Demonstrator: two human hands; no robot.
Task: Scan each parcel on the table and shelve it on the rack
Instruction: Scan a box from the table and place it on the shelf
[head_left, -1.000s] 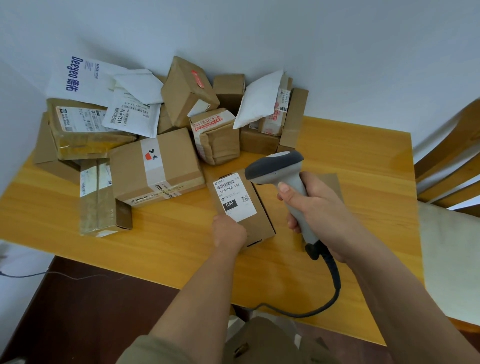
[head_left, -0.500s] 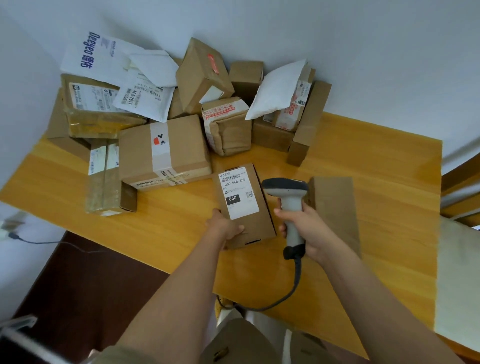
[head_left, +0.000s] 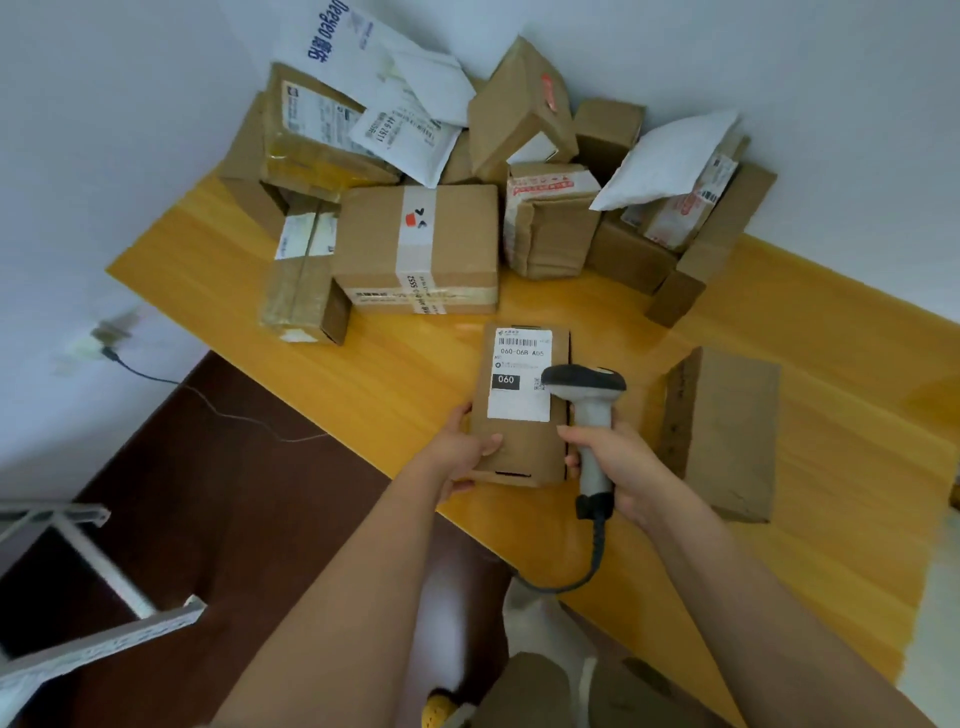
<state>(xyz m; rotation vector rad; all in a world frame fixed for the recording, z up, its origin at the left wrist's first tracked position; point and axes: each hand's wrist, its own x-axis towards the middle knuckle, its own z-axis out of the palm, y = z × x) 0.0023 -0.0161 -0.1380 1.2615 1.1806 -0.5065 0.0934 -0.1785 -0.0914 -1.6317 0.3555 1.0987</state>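
Observation:
A small brown parcel (head_left: 524, 447) with a white label reading 060 lies near the front edge of the yellow wooden table (head_left: 405, 374). My left hand (head_left: 462, 452) grips its lower left corner, thumb on top. My right hand (head_left: 618, 462) holds the grey handle of a corded barcode scanner (head_left: 584, 387), whose dark head sits over the label's right edge. A heap of brown boxes (head_left: 418, 249) and white mailer bags (head_left: 670, 156) fills the back of the table against the wall.
A flat brown parcel (head_left: 727, 431) lies to the right of the scanner. A white metal rack frame (head_left: 98, 587) shows at the lower left over the dark floor. A plug and thin cable (head_left: 156, 376) run from the left wall.
The view has swung left and down, bringing the rack frame into sight. The scanner head has moved left onto the label's edge. My left hand has shifted to the parcel's lower left corner.

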